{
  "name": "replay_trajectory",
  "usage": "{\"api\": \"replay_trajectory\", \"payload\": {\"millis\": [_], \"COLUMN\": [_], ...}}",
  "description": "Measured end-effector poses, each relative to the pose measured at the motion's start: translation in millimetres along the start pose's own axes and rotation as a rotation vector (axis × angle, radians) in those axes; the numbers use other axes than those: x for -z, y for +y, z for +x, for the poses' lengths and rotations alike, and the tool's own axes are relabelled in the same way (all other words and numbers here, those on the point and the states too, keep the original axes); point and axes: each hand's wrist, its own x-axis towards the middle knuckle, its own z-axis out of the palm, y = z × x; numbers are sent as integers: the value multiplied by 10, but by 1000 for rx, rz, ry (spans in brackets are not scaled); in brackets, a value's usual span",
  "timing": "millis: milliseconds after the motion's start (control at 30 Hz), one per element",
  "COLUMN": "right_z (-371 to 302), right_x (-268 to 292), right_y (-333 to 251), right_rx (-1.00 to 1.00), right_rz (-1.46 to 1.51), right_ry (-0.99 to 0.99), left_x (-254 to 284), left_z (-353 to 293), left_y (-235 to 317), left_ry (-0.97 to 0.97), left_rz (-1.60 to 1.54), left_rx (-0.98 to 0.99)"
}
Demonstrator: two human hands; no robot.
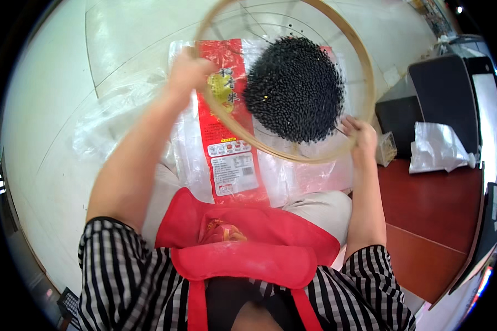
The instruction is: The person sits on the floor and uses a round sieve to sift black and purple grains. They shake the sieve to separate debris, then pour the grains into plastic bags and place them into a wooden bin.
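Observation:
Between my hands I hold a round sieve with a wooden rim (368, 71) and a see-through mesh bottom. A heap of small black beans (295, 91) lies on the mesh, mostly right of centre, with one yellow speck among them. A few loose beans sit near its far edge. My left hand (190, 71), smeared by motion, is closed round the rim's left side. At the lower right, my right hand (363, 138) grips the rim with fingers bent over it. Under the sieve, a red and clear plastic bag (232, 176) is spread flat.
Crumpled clear plastic (113, 124) lies on the pale tiled floor (49, 105) at left. A red apron (248, 226) covers my lap. To the right stand a dark red wooden surface (425, 204), a black box-shaped thing (442, 83) and a silvery plastic bag (439, 146).

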Motion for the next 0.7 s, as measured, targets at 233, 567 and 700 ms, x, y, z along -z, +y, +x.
{"api": "replay_trajectory", "payload": {"millis": [233,567,700], "right_z": [215,285,7], "right_x": [198,344,82], "right_y": [15,162,26], "right_rx": [-30,1,0], "right_rz": [66,49,-94], "right_ry": [64,78,82], "left_x": [-581,-565,-296], "left_z": [-300,-191,66], "left_y": [-133,-295,-80], "left_ry": [116,128,69], "left_rz": [159,102,39], "left_rx": [-102,-56,-9]}}
